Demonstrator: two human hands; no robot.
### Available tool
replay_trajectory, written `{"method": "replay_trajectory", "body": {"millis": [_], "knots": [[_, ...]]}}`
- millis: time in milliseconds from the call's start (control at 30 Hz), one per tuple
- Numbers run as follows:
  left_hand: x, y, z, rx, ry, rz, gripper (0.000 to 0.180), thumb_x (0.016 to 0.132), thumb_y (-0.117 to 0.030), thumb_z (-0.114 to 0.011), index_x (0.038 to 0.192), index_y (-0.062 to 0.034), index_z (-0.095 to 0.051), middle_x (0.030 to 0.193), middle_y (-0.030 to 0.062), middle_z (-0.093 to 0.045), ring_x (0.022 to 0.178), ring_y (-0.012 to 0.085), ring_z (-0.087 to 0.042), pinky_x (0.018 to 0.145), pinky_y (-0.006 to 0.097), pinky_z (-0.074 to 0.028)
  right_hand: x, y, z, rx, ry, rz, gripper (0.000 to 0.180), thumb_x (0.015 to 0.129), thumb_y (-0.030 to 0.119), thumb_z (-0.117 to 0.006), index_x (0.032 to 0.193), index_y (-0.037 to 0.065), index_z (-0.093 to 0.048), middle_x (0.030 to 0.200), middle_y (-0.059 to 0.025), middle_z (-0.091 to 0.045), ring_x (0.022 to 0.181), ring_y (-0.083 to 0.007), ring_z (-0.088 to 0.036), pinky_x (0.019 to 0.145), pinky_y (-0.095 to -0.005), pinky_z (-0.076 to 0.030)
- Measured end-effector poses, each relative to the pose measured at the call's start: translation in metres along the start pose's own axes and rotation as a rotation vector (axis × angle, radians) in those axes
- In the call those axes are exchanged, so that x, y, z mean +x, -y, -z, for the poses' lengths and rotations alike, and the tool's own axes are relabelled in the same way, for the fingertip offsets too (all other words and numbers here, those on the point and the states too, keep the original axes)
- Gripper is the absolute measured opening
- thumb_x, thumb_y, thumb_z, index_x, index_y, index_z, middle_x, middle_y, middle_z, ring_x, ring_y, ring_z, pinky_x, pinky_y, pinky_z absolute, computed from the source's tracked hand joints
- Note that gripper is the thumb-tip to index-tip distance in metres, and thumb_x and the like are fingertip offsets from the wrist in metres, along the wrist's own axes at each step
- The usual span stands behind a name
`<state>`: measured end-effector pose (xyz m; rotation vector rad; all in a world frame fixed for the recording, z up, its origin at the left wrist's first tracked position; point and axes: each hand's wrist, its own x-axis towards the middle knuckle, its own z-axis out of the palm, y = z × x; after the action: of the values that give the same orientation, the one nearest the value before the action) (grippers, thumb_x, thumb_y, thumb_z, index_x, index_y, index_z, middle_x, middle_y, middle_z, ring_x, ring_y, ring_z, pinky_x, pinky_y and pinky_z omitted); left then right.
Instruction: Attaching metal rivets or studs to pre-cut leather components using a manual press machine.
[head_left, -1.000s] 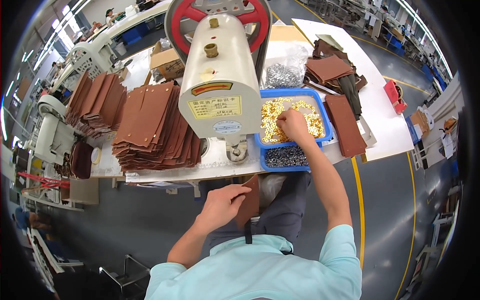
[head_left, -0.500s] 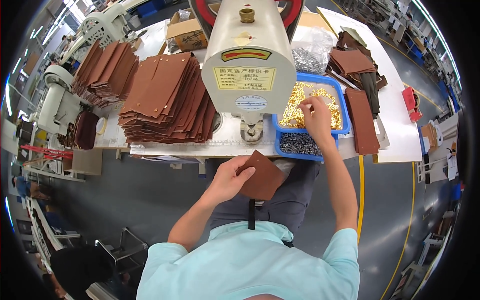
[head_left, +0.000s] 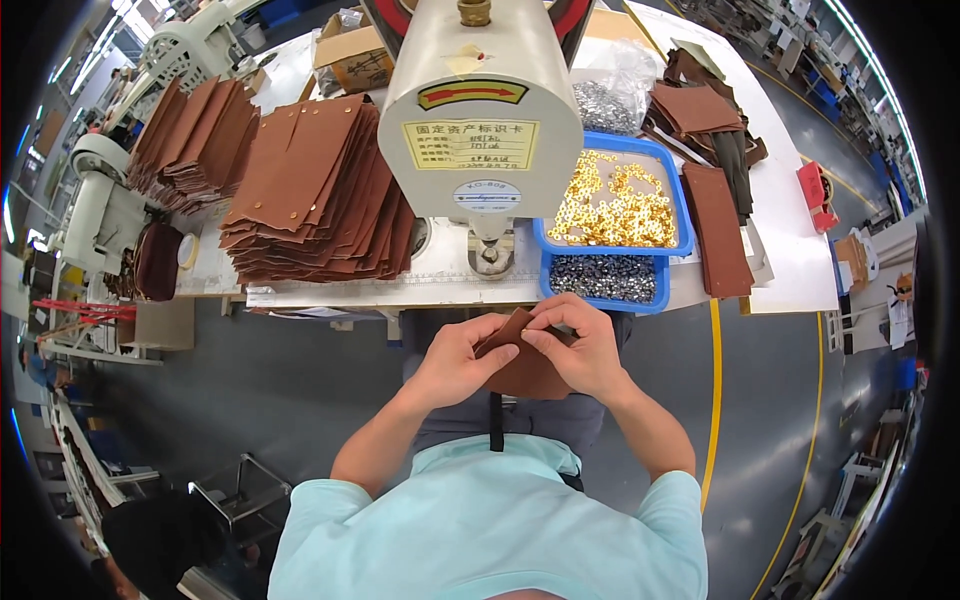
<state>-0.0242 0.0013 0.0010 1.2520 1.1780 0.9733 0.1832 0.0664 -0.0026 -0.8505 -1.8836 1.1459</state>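
Observation:
Above my lap, a brown leather piece (head_left: 530, 378) is held up between both hands, with one corner pointing toward the table. My left hand (head_left: 462, 358) pinches its left side between thumb and fingers. At the upper corner, my right hand (head_left: 582, 350) is closed, thumb and fingertips pressed to the leather; any small part between them cannot be made out. Just beyond the hands stand a blue tray of gold ring-like fasteners (head_left: 610, 205) and a blue tray of dark metal fasteners (head_left: 604, 279). The press machine (head_left: 485, 140) rises over the table, its lower die (head_left: 490, 255) near the front edge.
Left of the press is a tall stack of brown leather pieces (head_left: 305, 190) with gold studs; more leather stacks (head_left: 195, 140) lie behind it. A long brown strip (head_left: 716, 230) lies right of the trays. A cardboard box (head_left: 352, 62) and bagged metal parts (head_left: 608, 105) sit farther back.
My right hand has left the gold fasteners and come down to the leather piece. My left hand still holds the piece, which is now tilted and partly covered by fingers. The view has shifted slightly.

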Motion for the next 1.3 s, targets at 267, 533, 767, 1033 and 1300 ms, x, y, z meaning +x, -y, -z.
{"method": "replay_trajectory", "body": {"millis": [267, 533, 767, 1033, 1300], "knots": [[0.002, -0.006, -0.009, 0.497, -0.052, -0.165, 0.022, 0.093, -0.022, -0.073, 0.113, -0.0121, -0.074, 0.087, 0.0086, -0.075, 0.074, 0.0282, -0.071, 0.065, 0.036, -0.054, -0.014, -0.011, -0.004, 0.026, -0.016, -0.135, 0.015, 0.083, 0.006, -0.081, 0.095, 0.003, -0.074, 0.092, -0.0103, -0.073, 0.078, -0.0208, -0.070, 0.073, -0.0315, -0.055], [0.003, 0.010, -0.009, 0.748, -0.234, -0.715, 0.013, 0.082, -0.016, -0.079, 0.093, -0.0111, -0.075, 0.076, 0.0039, -0.073, 0.064, 0.0220, -0.070, 0.057, 0.033, -0.054, 0.015, -0.061, 0.049, -0.645, -0.107, 0.033, 0.016, 0.085, 0.002, -0.072, 0.101, 0.000, -0.075, 0.102, -0.0156, -0.073, 0.087, -0.0357, -0.071, 0.077, -0.0408, -0.058], [0.004, 0.009, -0.009, 0.784, -0.290, -1.032, 0.017, 0.071, -0.006, -0.076, 0.084, -0.0111, -0.067, 0.081, 0.0003, -0.072, 0.065, 0.0170, -0.070, 0.056, 0.028, -0.054, 0.022, -0.096, 0.050, -0.790, -0.091, -0.043, 0.012, 0.085, 0.006, -0.073, 0.096, 0.003, -0.076, 0.091, -0.0137, -0.069, 0.082, -0.0356, -0.069, 0.075, -0.0437, -0.056], [-0.003, 0.006, -0.006, 0.712, -0.261, -1.102, 0.015, 0.073, -0.007, -0.076, 0.084, -0.0095, -0.065, 0.093, 0.0026, -0.074, 0.072, 0.0176, -0.072, 0.056, 0.026, -0.055, 0.021, -0.086, 0.049, -0.783, -0.237, 0.074, 0.006, 0.083, 0.004, -0.075, 0.089, 0.003, -0.074, 0.092, -0.0110, -0.072, 0.075, -0.0300, -0.071, 0.067, -0.0383, -0.056], [-0.001, 0.002, -0.011, 0.705, -0.197, -1.180, 0.016, 0.079, -0.008, -0.075, 0.083, -0.0073, -0.060, 0.098, 0.0082, -0.074, 0.077, 0.0198, -0.074, 0.057, 0.028, -0.058, 0.011, -0.028, 0.042, -0.384, -0.263, -0.106, 0.013, 0.085, -0.005, -0.072, 0.097, 0.001, -0.075, 0.092, -0.0075, -0.074, 0.072, -0.0130, -0.070, 0.067, -0.0271, -0.057]]}}
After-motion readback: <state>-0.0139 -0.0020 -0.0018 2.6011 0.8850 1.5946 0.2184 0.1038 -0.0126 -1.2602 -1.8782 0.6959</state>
